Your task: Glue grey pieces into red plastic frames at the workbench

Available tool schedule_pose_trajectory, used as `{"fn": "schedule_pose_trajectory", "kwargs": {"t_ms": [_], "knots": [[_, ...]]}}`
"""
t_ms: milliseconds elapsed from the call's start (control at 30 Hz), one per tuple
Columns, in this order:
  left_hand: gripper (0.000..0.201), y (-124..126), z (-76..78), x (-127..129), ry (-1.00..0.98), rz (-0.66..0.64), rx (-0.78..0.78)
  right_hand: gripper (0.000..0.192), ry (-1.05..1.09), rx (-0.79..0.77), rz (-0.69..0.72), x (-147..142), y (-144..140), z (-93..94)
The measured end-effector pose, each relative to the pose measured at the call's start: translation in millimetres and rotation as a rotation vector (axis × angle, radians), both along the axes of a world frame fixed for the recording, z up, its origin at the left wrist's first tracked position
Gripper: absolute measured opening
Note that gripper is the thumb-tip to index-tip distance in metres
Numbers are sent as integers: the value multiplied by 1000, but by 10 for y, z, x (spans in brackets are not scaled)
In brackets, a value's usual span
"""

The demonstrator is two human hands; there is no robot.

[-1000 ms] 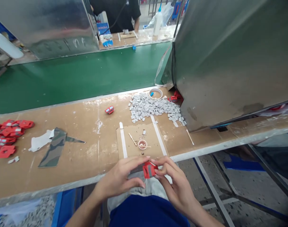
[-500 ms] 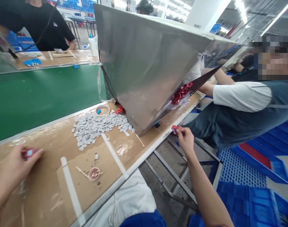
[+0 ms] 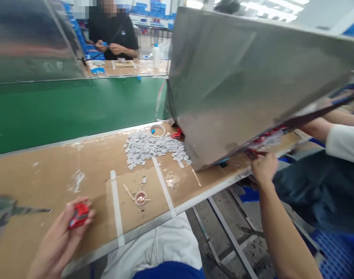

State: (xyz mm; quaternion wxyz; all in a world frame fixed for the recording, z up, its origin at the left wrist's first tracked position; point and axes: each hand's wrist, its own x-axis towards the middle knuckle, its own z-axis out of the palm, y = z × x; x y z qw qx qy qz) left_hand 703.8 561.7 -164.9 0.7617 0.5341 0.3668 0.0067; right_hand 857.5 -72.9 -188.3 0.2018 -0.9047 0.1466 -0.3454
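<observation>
Red part (image 3: pixel 78 216) pinched in left hand (image 3: pixel 59 240), small pink cup (image 3: pixel 140 197) holding glue

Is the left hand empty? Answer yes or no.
No: the left hand holds a small red part in its fingers above the brown bench.

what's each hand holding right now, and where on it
The left hand pinches a small red part by its sides between thumb and fingers. The right hand reaches under the metal hood; any hold there cannot be told.
</observation>
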Motion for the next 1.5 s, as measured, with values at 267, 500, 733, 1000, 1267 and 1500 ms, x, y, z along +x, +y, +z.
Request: {"fn": "schedule_pose_trajectory", "kwargs": {"t_ms": [267, 500, 733, 1000, 1267, 1500], "knots": [[46, -623, -58, -98, -313, -180, -277, 31, 321, 460, 601, -1200, 2121, -268], [48, -748, -389, -267, -444, -411, -100, 21, 447, 617, 1061, -1161, 3311, -120], [35, -793, -429, -329, -478, -452, 165, 14, 248, 610, 989, -1032, 3400, -26], [30, -769, -429, -341, -481, -500, 316, 16, 216, 797, 853, -1049, 3439, -203], [29, -815, -461, -373, -473, -549, 586, 29, 268, 1097, 779, -1135, 3397, -119], [24, -835, -433, -370, -495, -575, 673, 15, 272, 897, 960, -1363, 3504, 98]]}}
